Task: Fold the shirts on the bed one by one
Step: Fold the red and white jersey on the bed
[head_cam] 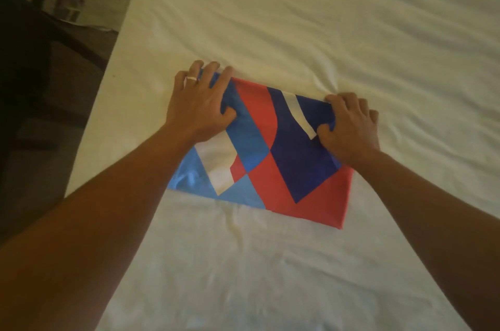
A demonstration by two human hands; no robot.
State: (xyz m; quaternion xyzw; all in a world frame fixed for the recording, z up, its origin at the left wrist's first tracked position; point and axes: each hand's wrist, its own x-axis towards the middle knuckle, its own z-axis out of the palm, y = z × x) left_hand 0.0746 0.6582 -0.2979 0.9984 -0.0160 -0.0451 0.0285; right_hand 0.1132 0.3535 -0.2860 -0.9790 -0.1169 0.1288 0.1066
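Both forearms reach over the white bed [324, 19]; left hand [198, 108] and right hand [349, 127] each pinch the folded colour-block shirt [270, 157] in a clenched grip.

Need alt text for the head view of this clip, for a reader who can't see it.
Two bare hands hold the far edge of a folded shirt patterned in red, white and blues, lying on a white bed. The left hand, wearing a ring, grips its far left corner; the right hand pinches its far right corner. Dark floor shows left of the bed.
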